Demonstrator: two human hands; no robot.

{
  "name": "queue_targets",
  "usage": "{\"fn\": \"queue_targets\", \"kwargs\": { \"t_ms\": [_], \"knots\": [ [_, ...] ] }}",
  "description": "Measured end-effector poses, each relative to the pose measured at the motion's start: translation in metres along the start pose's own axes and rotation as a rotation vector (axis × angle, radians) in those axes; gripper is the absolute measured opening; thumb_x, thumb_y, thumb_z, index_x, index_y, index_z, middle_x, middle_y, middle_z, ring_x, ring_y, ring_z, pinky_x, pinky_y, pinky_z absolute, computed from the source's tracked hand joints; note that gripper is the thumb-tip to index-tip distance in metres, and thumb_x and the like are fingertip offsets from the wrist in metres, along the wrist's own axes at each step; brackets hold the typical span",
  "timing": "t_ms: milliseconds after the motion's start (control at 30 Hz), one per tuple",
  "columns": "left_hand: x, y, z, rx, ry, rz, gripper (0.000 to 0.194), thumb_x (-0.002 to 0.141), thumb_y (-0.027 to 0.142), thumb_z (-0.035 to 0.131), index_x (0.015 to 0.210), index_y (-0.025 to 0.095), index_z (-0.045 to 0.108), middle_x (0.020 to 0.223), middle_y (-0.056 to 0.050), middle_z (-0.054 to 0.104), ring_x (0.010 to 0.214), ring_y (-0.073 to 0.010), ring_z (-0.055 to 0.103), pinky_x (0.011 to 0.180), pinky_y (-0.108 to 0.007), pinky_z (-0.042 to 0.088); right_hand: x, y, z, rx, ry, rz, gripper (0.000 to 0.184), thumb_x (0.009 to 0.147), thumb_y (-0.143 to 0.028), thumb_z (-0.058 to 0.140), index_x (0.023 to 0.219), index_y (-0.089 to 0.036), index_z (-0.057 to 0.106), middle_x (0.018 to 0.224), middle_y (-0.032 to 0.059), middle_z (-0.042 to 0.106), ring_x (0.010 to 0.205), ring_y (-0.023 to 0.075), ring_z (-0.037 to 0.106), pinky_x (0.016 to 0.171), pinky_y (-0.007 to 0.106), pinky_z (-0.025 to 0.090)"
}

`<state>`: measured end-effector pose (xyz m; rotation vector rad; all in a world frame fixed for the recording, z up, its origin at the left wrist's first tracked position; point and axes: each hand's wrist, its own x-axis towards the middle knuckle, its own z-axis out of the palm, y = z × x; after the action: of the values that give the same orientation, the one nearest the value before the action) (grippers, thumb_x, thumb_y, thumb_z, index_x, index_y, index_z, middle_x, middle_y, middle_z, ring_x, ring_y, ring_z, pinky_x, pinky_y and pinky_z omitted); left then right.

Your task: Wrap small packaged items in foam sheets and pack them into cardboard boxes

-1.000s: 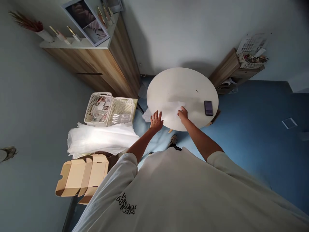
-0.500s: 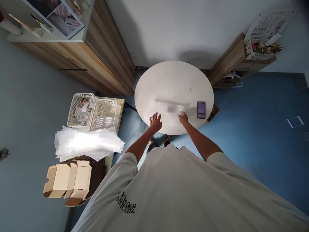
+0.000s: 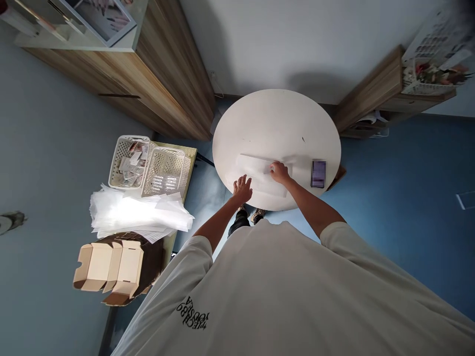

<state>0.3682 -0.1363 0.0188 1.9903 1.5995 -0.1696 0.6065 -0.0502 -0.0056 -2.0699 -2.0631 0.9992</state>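
The thin white sheet (image 3: 261,184) is already laid flat on the surface (image 3: 278,118), mid-frame, not folded up. The left hand (image 3: 242,190) is loose; the right hand (image 3: 280,173) has a curled grip, holding something or not, can't tell.

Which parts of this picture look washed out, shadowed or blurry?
In the head view, glare washes out the middle of the white sheet pile; also in the head view, soft shadows darken the wall behind the table, the pale sheet by the right hand barely stands out, and the rectangular item is pixelated.
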Motion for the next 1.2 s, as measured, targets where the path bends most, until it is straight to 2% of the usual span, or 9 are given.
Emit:
{"fn": "queue_targets", "kwargs": {
  "t_ms": [167,300,400,600,700,867,1000,1100,1200],
  "knots": [
    [-0.002,-0.018,-0.002,0.017,-0.020,-0.028,0.061,0.101,0.027,0.052,0.161,0.022,0.043,0.176,-0.017,0.028,0.163,-0.0352,0.026,0.129,-0.062,0.026,0.027,-0.005,0.015,-0.058,-0.049,0.042,0.023,0.090,-0.016,0.062,0.107,-0.023,0.075,0.151,0.0139,0.055,0.147,0.0370,0.037,0.115,0.057,0.036],
    [0.001,-0.024,-0.004,0.040,-0.041,-0.025,0.060,0.101,0.025,0.051,0.160,0.021,0.044,0.176,-0.018,0.028,0.162,-0.0359,0.027,0.128,-0.062,0.027,0.031,0.004,0.017,-0.061,-0.058,0.086,0.026,0.092,-0.017,0.059,0.110,-0.022,0.078,0.135,0.0169,0.065,0.135,0.0374,0.049,0.113,0.057,0.037],
    [0.008,-0.022,-0.008,0.053,-0.043,-0.002,0.060,0.101,0.025,0.051,0.160,0.022,0.044,0.176,-0.018,0.028,0.162,-0.0362,0.028,0.128,-0.062,0.027,0.028,0.014,0.009,-0.050,-0.042,0.109,0.033,0.093,-0.018,0.056,0.118,-0.021,0.078,0.130,0.0175,0.068,0.129,0.0364,0.056,0.113,0.054,0.040],
    [0.030,-0.009,-0.014,0.037,-0.039,0.040,0.060,0.100,0.026,0.054,0.160,0.024,0.045,0.176,-0.017,0.029,0.161,-0.0361,0.028,0.128,-0.062,0.028,0.012,0.029,-0.002,0.040,-0.057,0.137,0.034,0.093,-0.017,0.056,0.121,-0.020,0.074,0.138,0.0144,0.066,0.124,0.0303,0.061,0.107,0.044,0.048],
    [0.035,-0.005,-0.015,0.038,-0.054,0.055,0.059,0.101,0.026,0.053,0.159,0.022,0.046,0.176,-0.018,0.028,0.161,-0.0363,0.028,0.128,-0.062,0.028,0.006,0.031,0.000,0.070,-0.052,0.152,0.029,0.091,-0.017,0.059,0.117,-0.019,0.073,0.132,0.0143,0.068,0.117,0.0272,0.064,0.102,0.038,0.051],
    [0.034,-0.004,-0.013,0.048,-0.072,0.061,0.056,0.101,0.026,0.052,0.157,0.020,0.048,0.176,-0.018,0.028,0.160,-0.0364,0.029,0.127,-0.061,0.030,0.002,0.030,0.007,0.079,-0.040,0.175,0.021,0.088,-0.018,0.064,0.106,-0.021,0.072,0.122,0.0105,0.073,0.109,0.0258,0.065,0.100,0.040,0.051],
    [0.034,-0.004,-0.011,0.058,-0.087,0.061,0.056,0.101,0.025,0.053,0.157,0.022,0.047,0.176,-0.018,0.029,0.161,-0.0356,0.029,0.126,-0.062,0.029,0.001,0.029,0.007,0.194,-0.053,0.116,0.024,0.085,-0.010,0.058,0.101,-0.019,0.073,0.108,0.0084,0.077,0.099,0.0228,0.067,0.094,0.034,0.054],
    [0.037,-0.003,-0.011,0.053,-0.097,0.068,0.055,0.101,0.025,0.052,0.156,0.021,0.048,0.176,-0.018,0.028,0.160,-0.0359,0.029,0.127,-0.061,0.029,-0.001,0.031,0.003,0.257,-0.053,0.078,0.030,0.084,-0.007,0.053,0.099,-0.018,0.077,0.108,0.0086,0.079,0.099,0.0226,0.069,0.094,0.034,0.055],
    [0.041,-0.001,-0.011,0.052,-0.098,0.076,0.055,0.101,0.025,0.051,0.156,0.020,0.047,0.176,-0.018,0.028,0.161,-0.0363,0.029,0.127,-0.061,0.029,-0.004,0.037,-0.004,0.314,-0.030,0.087,0.041,0.084,-0.005,0.049,0.107,-0.018,0.080,0.122,0.0089,0.079,0.113,0.0232,0.070,0.105,0.035,0.053]
  ]
}}
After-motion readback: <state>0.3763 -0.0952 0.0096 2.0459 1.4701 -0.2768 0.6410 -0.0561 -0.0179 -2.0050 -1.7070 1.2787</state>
